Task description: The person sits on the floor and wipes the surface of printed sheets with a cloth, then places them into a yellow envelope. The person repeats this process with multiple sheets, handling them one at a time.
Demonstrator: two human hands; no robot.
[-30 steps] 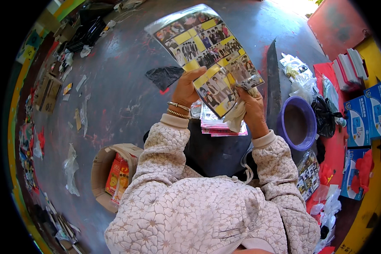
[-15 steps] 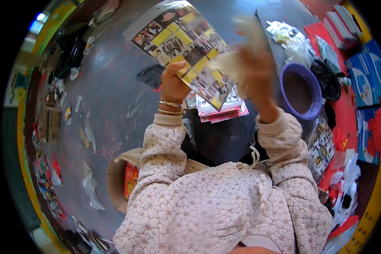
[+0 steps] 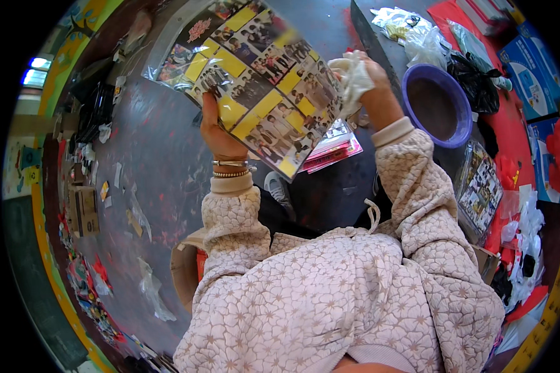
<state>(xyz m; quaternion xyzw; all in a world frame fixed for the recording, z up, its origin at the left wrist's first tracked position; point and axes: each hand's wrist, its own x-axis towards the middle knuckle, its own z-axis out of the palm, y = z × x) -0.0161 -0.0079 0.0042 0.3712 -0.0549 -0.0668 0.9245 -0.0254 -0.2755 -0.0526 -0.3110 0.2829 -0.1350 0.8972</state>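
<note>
My left hand [image 3: 223, 138] grips the lower left edge of a large photo-collage sheet [image 3: 274, 93] in a clear plastic sleeve, thumb across its front. Yellow blocks and group pictures cover the sheet, which is held tilted in front of me. At its right edge, my right hand [image 3: 381, 93] is closed on a crumpled white cloth [image 3: 353, 79]. The cloth is against or just beside the sheet's edge; I cannot tell which. Below the sheet a pile of pink-edged printed sheets [image 3: 336, 153] shows, partly hidden by it.
A purple basin [image 3: 455, 140] stands at the right, beside plastic bags [image 3: 424, 45] and a black bag [image 3: 476, 81]. Farther right are blue boxes [image 3: 532, 78] and another wrapped collage [image 3: 480, 193]. An open cardboard box [image 3: 183, 270] sits near my left side. Litter lies along the left wall.
The sheet has moved left and nearer, turning its face more toward me. My right hand with the cloth has come down from a blurred sweep to the sheet's right edge.
</note>
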